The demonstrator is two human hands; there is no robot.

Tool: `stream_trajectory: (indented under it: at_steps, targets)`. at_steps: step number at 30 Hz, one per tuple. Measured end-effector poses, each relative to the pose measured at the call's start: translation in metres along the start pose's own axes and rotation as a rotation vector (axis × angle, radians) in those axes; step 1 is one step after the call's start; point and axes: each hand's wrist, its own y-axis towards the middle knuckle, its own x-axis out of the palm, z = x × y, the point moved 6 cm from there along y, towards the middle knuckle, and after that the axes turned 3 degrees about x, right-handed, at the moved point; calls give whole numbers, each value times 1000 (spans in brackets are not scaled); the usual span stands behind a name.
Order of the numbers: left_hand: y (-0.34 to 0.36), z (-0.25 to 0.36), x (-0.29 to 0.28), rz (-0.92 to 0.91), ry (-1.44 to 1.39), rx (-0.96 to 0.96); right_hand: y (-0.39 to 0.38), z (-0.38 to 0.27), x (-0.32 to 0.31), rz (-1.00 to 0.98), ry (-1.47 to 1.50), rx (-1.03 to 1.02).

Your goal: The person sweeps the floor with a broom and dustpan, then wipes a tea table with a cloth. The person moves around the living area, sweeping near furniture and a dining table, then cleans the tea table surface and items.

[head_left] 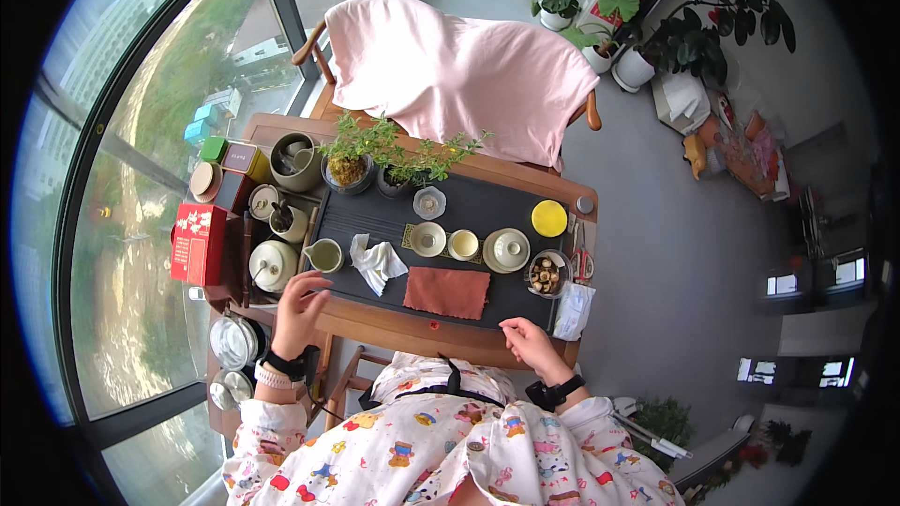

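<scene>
My left hand (pixel 304 305), fingers curved and apart, is just in front of a pale pitcher (pixel 323 256) and holds nothing. My right hand (pixel 529 346) is loosely closed at the front edge of the black tray (pixel 366 215), with nothing visible in it. Between them lie a crumpled white cloth (pixel 377 267) and a folded rust cloth (pixel 445 292). Behind these are a pale bowl (pixel 427 240), a small cup (pixel 462 245) and a lidded bowl (pixel 507 249). A container of dark pieces (pixel 547 272) and a yellow round lid (pixel 549 218) are at the tray's right.
Potted plants (pixel 394 169) stand at the tray's back. Canisters, a white teapot (pixel 274 265) and a red box (pixel 196 245) crowd the left. A white packet (pixel 574 312) and scissors (pixel 584 253) lie at right. A pink-draped chair (pixel 455 75) stands opposite, beside windows (pixel 150 178).
</scene>
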Motion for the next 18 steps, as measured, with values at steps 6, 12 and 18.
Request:
stream_trajectory:
  at_steps: [6,12,18]
  targets:
    - [15,7,-18,68,26,68,11,-4,18,82,-245,-155]
    - [16,-53,85,-337,512,101,51,-39,69,60,-453,-406]
    - [38,-99,131,-204,853,261,62,-67,122,137,-959,-768]
